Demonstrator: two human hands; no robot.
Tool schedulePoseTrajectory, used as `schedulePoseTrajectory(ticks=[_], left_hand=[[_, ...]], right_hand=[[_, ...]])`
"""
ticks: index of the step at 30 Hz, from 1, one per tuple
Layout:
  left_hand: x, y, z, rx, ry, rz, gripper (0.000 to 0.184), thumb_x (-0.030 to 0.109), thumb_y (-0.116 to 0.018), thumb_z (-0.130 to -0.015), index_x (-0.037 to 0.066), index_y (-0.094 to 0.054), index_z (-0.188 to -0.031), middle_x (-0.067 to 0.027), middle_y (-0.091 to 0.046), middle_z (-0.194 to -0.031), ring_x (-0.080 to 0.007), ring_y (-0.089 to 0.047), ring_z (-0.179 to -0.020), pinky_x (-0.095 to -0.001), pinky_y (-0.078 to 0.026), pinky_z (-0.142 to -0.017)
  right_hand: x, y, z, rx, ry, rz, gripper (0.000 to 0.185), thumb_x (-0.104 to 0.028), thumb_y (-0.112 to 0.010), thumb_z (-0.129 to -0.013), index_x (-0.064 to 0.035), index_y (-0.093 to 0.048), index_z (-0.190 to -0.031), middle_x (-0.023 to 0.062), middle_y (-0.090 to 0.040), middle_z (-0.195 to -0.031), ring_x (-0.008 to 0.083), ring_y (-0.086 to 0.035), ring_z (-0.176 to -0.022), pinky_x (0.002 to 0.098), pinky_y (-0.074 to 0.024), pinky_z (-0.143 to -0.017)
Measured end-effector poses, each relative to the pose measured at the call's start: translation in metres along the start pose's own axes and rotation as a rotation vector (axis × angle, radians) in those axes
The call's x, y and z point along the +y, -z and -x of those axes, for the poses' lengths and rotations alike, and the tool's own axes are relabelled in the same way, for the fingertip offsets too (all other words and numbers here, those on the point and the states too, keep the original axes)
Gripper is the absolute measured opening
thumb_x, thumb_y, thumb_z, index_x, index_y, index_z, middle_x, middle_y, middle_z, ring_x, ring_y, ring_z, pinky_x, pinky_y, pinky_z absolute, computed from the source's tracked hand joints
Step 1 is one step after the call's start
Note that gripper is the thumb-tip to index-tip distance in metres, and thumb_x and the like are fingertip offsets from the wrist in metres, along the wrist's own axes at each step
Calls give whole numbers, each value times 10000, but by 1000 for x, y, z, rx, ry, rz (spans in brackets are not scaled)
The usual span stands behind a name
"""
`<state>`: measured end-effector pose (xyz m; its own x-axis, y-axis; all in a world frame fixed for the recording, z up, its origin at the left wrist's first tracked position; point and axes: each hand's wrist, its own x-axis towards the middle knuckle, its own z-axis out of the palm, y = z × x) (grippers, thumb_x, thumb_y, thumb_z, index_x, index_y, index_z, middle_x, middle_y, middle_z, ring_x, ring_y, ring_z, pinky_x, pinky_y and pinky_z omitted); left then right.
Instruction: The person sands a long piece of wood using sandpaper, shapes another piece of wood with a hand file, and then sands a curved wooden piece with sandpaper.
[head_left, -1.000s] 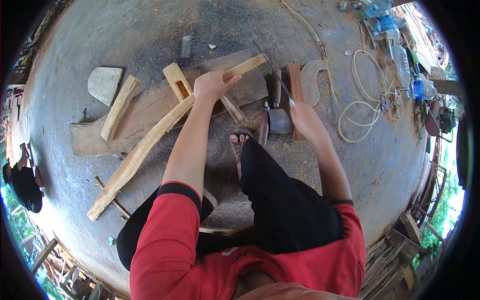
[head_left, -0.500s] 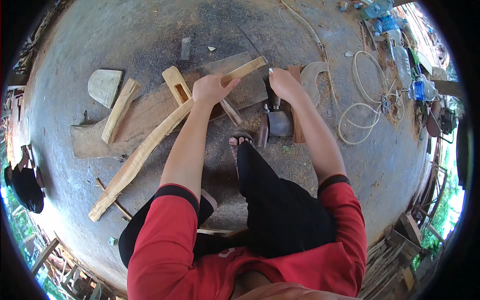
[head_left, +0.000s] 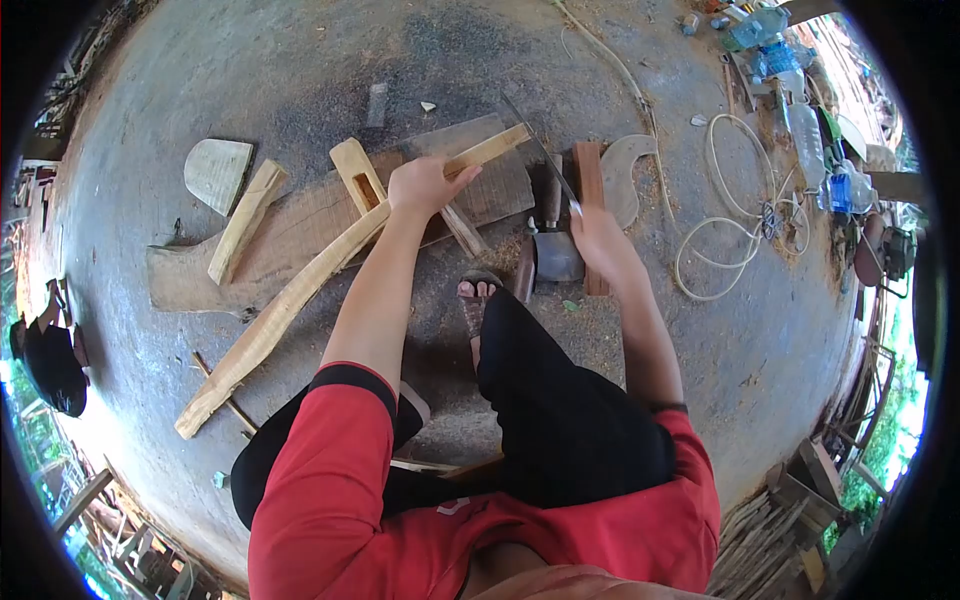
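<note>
My left hand (head_left: 425,187) is closed round the upper part of a long curved piece of pale wood (head_left: 275,325), pressing it over the timber on the ground. My right hand (head_left: 607,245) is closed on the near end of a long, thin metal blade (head_left: 553,160), either a file or a narrow saw; which one I cannot tell. The blade crosses the far right tip of the curved wood. Under the left hand lie a wide brown plank (head_left: 330,215) and a block with a slot (head_left: 357,175).
A hatchet-like blade (head_left: 558,257) and a reddish board (head_left: 590,190) lie by my right hand. Left are a short wood piece (head_left: 245,220) and a rounded board (head_left: 217,175). A coiled pale hose (head_left: 717,205) and plastic bottles (head_left: 805,135) are at right. My sandalled foot (head_left: 480,287) is close by.
My right hand has drawn back toward me and slightly right, pulling the blade along across the wood's tip. My left hand and the curved wood have stayed nearly in place.
</note>
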<state>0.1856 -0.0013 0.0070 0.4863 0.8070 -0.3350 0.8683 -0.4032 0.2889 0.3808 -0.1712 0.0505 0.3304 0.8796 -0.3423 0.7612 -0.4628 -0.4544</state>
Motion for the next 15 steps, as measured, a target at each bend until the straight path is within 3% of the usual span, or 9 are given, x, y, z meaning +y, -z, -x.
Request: schedulePoseTrajectory(ticks=[1, 6, 9, 12, 15], left_hand=[[0, -1, 1, -6, 4, -3, 710, 723, -385, -741, 92, -624, -962, -138, -651, -845, -305, -626, -822, -396, -498, -698], [1, 1, 2, 23, 1, 7, 704, 722, -402, -735, 78, -621, -918, -137, -650, -813, -298, -629, -806, -388, -500, -685], [2, 3, 2, 0, 13, 12, 710, 726, -401, -732, 78, -624, -913, -143, -649, -807, -301, -629, -805, -394, -498, -687], [0, 0, 1, 24, 4, 12, 708, 726, -400, -732, 77, -632, -894, -148, -648, -809, -305, -628, -806, -401, -498, -689], [-2, -3, 1, 52, -25, 20, 707, 724, -398, -734, 73, -640, -870, -151, -648, -805, -308, -628, -800, -406, -498, -687]], right_hand=[[0, -8, -23, 28, 77, -18, 312, -227, -375, -885, 39, -536, -863, 273, -583, -821, 427, -551, -850, 494, -433, -724], [-28, -15, -97, -30, 52, 67, 315, -215, -372, -879, 45, -550, -869, 267, -588, -868, 413, -563, -853, 483, -444, -743], [-20, -20, -74, 68, 32, 45, 315, -222, -373, -880, 39, -548, -858, 269, -587, -860, 418, -560, -851, 490, -440, -742], [6, -19, -23, 68, 44, 3, 314, -236, -371, -889, 32, -527, -838, 268, -586, -819, 436, -551, -834, 506, -429, -717], [10, -4, 31, -16, -78, 56, 316, -243, -368, -894, 26, -525, -835, 274, -580, -815, 445, -544, -831, 514, -420, -710]])
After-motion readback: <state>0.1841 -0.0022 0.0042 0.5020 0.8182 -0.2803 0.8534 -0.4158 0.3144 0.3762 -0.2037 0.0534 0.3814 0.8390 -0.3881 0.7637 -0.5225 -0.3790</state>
